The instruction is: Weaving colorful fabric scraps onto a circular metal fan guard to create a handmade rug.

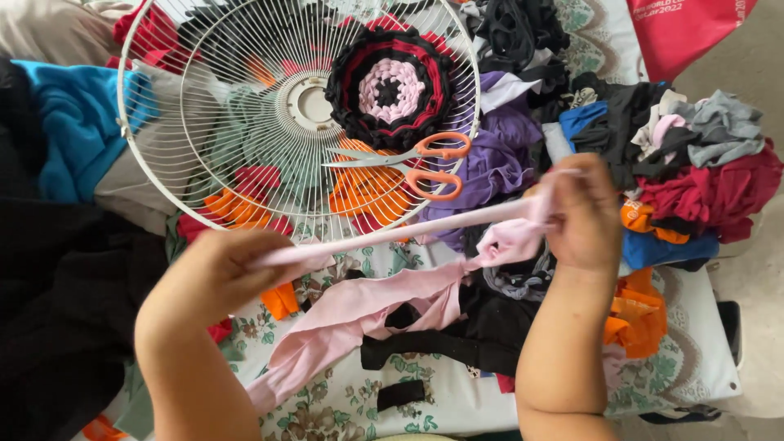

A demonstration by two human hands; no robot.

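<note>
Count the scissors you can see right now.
1. The orange-handled metal scissors lie on the white wire fan guard, just below the round black, red and pink woven piece. Others may be hidden under the fabric scraps.

Pink fabric strip (392, 231); orange-handled scissors (416, 159); white fan grille (204, 106); black-red-pink woven round (390, 86); floral-patterned cloth (343, 400) was underneath.

A home craft corner is showing here: a floral sheet (678, 367) is covering the work surface at lower right, fabric scraps (702, 155) are piling up at upper right, and a fan grille (204, 122) is serving as a weaving frame at upper left.
</note>
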